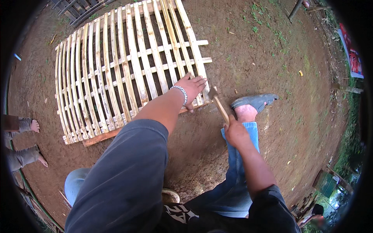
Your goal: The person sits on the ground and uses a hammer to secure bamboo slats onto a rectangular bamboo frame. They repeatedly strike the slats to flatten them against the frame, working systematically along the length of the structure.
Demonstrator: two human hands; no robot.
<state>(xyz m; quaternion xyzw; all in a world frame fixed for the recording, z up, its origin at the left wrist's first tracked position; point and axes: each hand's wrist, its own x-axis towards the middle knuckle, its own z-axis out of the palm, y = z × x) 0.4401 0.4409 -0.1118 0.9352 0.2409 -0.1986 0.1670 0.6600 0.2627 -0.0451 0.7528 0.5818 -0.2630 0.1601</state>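
Observation:
A panel of pale bamboo or wooden slats (140, 50), laid across several crosspieces, lies on the ground ahead of me. My left hand (190, 88) rests on its near right part, fingers stretched over the last slats and thumb pointing down toward the near edge. A braided silver bracelet (180, 92) circles that wrist. My right hand (236, 132) grips a hammer (222, 110) by its light wooden handle. The dark metal hammer head (212, 92) is at the panel's near right corner, beside the outermost slat; whether it touches is unclear.
Brown bare soil (279, 128) surrounds the panel. My sandalled foot (254, 103) stands right of the hammer. Another person's bare feet (35, 126) are at the far left. A darker slatted piece (79, 9) lies at the top. A green box (325, 183) stands lower right.

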